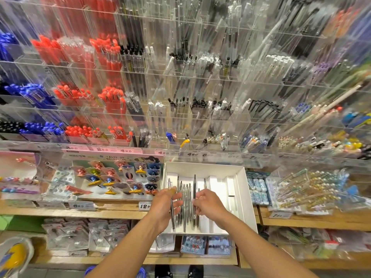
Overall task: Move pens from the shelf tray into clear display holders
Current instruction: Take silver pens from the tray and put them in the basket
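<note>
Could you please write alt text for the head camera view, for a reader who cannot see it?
Over a white tray on a wooden shelf, the left hand and the right hand each hold slim silver pens, with more lying in the tray. Behind rise clear display holders stocked with red, blue, black and clear pens.

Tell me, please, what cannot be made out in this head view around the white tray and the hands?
- Pens: exact count unclear; the left hand and right hand cover some.
- Price tags: digits blurred.
- Clear display holders: upper rows smeared by motion blur.
- White tray: near edge partly behind the forearms.
</note>
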